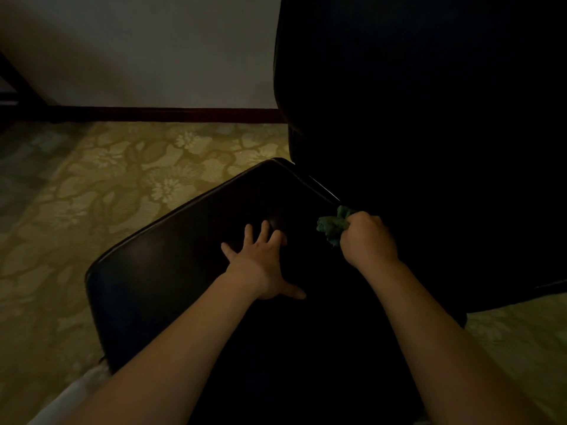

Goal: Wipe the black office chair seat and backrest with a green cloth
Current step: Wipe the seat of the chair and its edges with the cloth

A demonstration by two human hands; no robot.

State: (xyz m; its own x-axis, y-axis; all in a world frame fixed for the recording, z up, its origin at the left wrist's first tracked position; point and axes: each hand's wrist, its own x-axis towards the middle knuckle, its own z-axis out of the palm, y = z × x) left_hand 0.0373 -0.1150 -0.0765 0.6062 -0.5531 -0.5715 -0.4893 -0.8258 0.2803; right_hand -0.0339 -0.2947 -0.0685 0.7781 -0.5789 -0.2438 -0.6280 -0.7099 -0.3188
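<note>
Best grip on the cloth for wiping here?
Probably its near end, from the person's side, as the right hand does: the cloth is bunched, so a fist round it leaves the far wad free toward the seat and backrest.

The left hand [260, 265] lies flat on the seat [171, 271]. Just right of it, the right hand [366, 240] holds the cloth [331, 227] at the foot of the backrest [414, 118].

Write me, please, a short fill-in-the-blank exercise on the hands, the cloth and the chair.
1. The right hand grips a bunched ____ cloth.
2. The left hand rests, fingers spread, on the chair's ____.
3. The carpet bears a ____ pattern.
Missing words: green; seat; floral.
</note>
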